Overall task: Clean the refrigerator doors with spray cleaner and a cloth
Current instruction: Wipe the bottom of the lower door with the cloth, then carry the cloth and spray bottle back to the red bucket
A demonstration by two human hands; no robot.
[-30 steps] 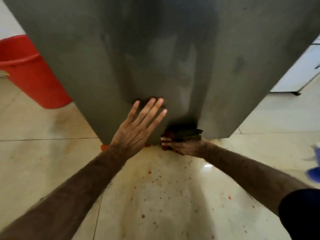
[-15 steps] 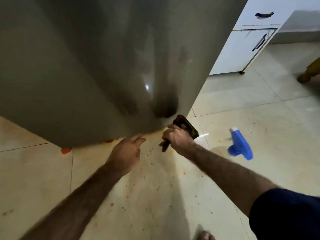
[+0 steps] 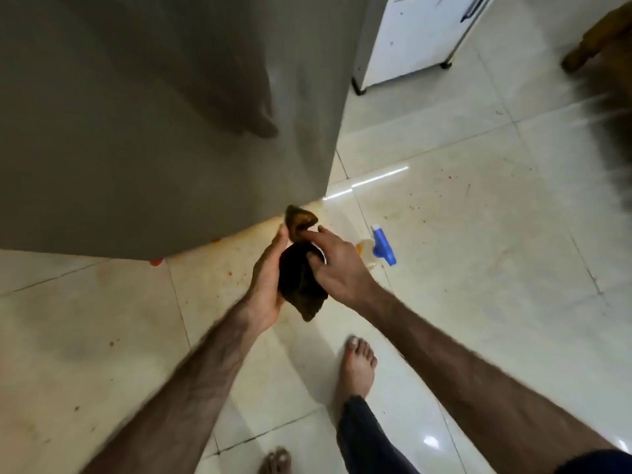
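Left hand (image 3: 266, 278) cradles cloth (image 3: 301, 285) | right hand (image 3: 337, 266) pinches it

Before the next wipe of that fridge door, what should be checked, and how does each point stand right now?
1. Cloth in hand: ok. The left hand holds it and the right hand pinches it near the top.
2. Cloth clean enough: cannot tell. It looks dark, and it is bunched up.
3. Spray bottle within reach: ok. It lies on the floor just right of the hands.
4. A hand free for the bottle: not ok. Both are on the cloth.
5. Fridge door needs more wiping: cannot tell. It shows darker patches, perhaps only reflections.
6. Footing: cannot tell. Orange specks dot the floor near the bare foot.
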